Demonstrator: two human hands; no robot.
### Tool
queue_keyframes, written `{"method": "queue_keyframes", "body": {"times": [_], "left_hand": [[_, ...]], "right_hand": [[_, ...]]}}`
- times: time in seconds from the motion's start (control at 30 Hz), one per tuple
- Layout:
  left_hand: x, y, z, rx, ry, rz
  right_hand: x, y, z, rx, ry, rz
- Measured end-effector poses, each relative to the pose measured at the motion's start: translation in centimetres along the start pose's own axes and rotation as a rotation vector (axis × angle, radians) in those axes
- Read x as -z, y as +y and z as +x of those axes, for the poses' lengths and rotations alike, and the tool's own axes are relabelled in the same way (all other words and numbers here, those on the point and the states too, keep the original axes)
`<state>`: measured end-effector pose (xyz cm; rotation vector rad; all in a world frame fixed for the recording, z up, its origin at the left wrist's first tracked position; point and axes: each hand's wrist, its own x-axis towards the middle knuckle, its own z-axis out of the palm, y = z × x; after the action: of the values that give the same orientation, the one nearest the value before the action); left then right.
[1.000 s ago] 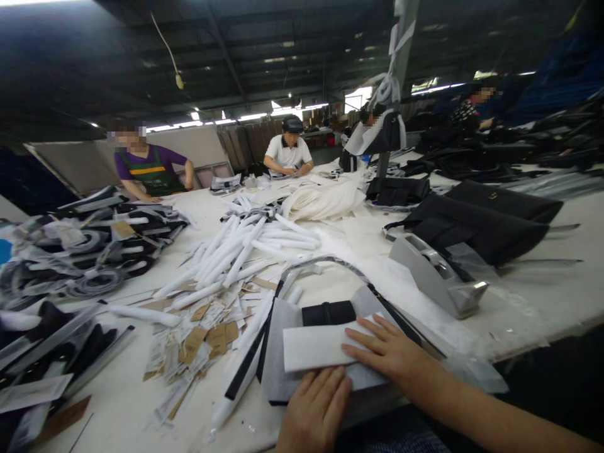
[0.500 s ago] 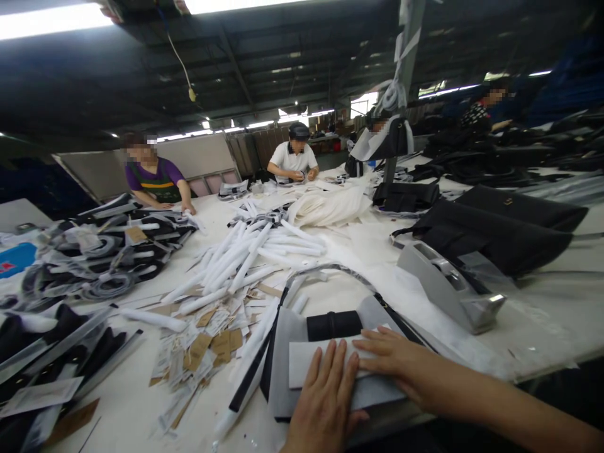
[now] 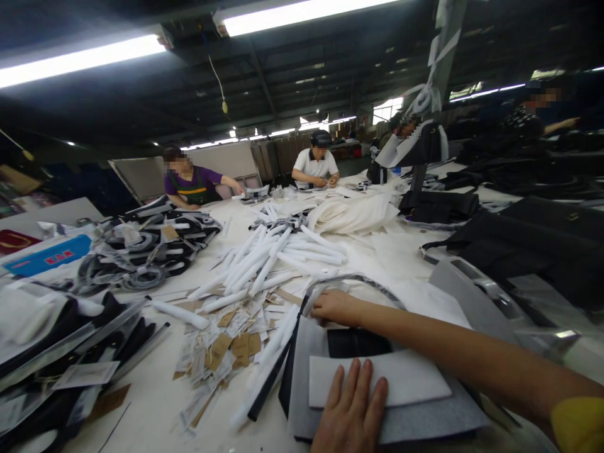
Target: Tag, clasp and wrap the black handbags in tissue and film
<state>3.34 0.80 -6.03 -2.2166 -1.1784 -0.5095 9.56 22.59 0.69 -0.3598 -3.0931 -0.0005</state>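
Note:
A black handbag (image 3: 285, 387) wrapped in pale grey sheet lies before me, its strap looping away from me. A white rectangular foam sheet (image 3: 406, 377) rests on its front. My left hand (image 3: 352, 406) lies flat on that sheet, fingers spread. Reaching across the bag, my right hand (image 3: 337, 307) is at the left side of the strap loop (image 3: 363, 278), fingers curled downward. Whatever the right fingers hold is hidden. Between the sheet and the right forearm a black flap (image 3: 356, 343) of the bag shows.
White foam tubes (image 3: 264, 255) and paper tags (image 3: 240, 349) are heaped left of the bag. Wrapped black straps (image 3: 151, 251) pile farther left. A grey tape dispenser (image 3: 476, 289) and black bags (image 3: 533, 245) stand right. Co-workers (image 3: 316, 160) work across the table.
My right hand has left the white sheet and moved up and left to the strap. The left hand stays on the sheet. The view has swung left.

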Motion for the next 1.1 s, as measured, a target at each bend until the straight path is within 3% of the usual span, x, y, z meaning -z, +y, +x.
{"method": "queue_keyframes", "body": {"times": [0.1, 0.2, 0.43, 0.5, 0.57, 0.63, 0.7, 0.83, 0.97, 1.1], "left_hand": [[-0.2, 0.1, -0.1, 0.004, 0.001, -0.001], [-0.1, 0.1, 0.0, 0.007, -0.007, -0.009], [0.5, -0.3, 0.1, -0.044, -0.151, -0.01], [0.6, -0.6, 0.3, -0.062, -0.222, -0.059], [1.2, -1.1, 1.1, -0.046, -0.361, -0.163], [2.3, -1.9, 2.5, -0.009, -0.531, -0.292], [3.7, -3.0, 4.2, -0.008, -0.614, -0.374], [5.9, -4.8, 6.8, 0.037, -0.787, -0.561], [6.3, -5.6, 7.0, 0.059, -0.802, -0.662], [6.8, -5.6, 6.7, 0.055, -0.81, -0.682]], "right_hand": [[0.6, 1.6, -1.6, -0.096, 0.01, -0.129], [2.4, 2.7, -5.3, -0.183, 0.053, -0.235], [10.4, 3.1, -18.5, -0.602, 0.262, -0.425], [12.0, 2.2, -23.4, -0.666, 0.324, -0.415], [12.3, 0.3, -28.4, -0.621, 0.355, -0.319], [11.3, -2.5, -32.6, -0.468, 0.342, -0.057], [9.4, -5.8, -35.4, -0.425, 0.251, 0.09], [4.7, -11.6, -35.9, -0.411, 0.375, 0.021], [0.7, -14.7, -32.2, -0.523, 0.445, -0.113], [-1.5, -16.2, -28.3, -0.546, 0.557, -0.201]]}}
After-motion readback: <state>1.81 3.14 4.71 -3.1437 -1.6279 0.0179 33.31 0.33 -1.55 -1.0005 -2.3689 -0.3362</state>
